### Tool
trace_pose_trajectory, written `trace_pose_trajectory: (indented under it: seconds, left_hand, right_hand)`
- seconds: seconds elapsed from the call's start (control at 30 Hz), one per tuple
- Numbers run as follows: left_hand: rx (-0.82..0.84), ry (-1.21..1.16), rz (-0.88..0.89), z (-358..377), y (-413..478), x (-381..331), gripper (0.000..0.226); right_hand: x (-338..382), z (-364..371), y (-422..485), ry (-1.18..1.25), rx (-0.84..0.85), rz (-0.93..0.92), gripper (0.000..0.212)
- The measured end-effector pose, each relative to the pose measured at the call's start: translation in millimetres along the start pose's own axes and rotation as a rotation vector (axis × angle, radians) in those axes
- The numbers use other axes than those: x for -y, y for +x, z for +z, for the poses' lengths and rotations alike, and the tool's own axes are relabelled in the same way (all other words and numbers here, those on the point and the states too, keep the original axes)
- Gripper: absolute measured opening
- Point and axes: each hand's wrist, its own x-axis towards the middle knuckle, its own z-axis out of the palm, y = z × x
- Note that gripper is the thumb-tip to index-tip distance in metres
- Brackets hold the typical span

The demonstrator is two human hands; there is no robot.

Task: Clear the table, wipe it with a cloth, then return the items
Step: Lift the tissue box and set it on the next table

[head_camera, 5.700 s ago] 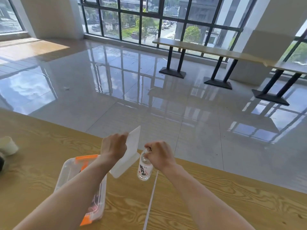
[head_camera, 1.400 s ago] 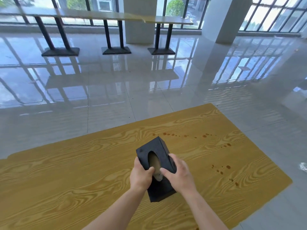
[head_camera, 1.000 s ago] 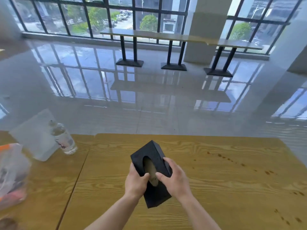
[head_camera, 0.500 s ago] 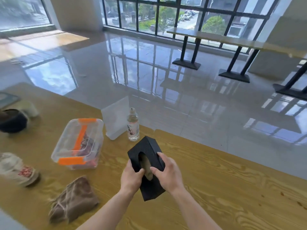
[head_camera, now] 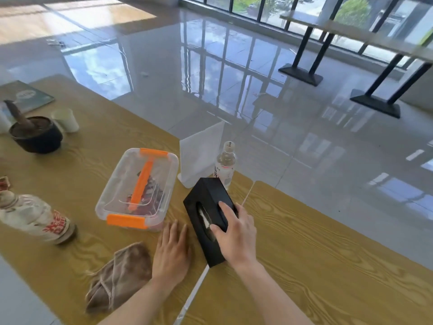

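Observation:
A black tissue box (head_camera: 206,202) lies on the wooden table (head_camera: 316,254), across the seam between two tabletops. My right hand (head_camera: 234,231) rests on top of it, fingers gripping its near end. Left of the box, my left hand (head_camera: 172,252) is flat and open, palm down, just above or on the table. A brown cloth (head_camera: 119,275) lies crumpled to the left of that hand. Beyond the box stand a small water bottle (head_camera: 225,163) and a white frosted sheet stand (head_camera: 201,148).
A clear plastic container with orange clips (head_camera: 138,188) sits left of the box. Farther left are a white ceramic bottle lying on its side (head_camera: 32,216), a black bowl (head_camera: 36,134), a paper cup (head_camera: 65,119) and a green booklet (head_camera: 23,96). Glossy floor lies past the table's far edge.
I have carried the black tissue box left to the table holding the other items. It now rests on the wood. My left hand has come off it and lies flat beside it.

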Motion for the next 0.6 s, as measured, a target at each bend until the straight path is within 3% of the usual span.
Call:
trace_pose_trajectory:
  seconds: [0.27,0.6]
  left_hand:
    - [0.058,0.094,0.012,18.7,-0.5,2.6,0.067]
    - [0.050,0.092,0.010,17.9,-1.2,3.2,0.063]
  right_hand:
    - [19.7,16.3,11.2,-0.130,-0.092,-0.053,0.066]
    - [30.4,25.0,12.7,-0.245,-0.068,-0.137,0.071]
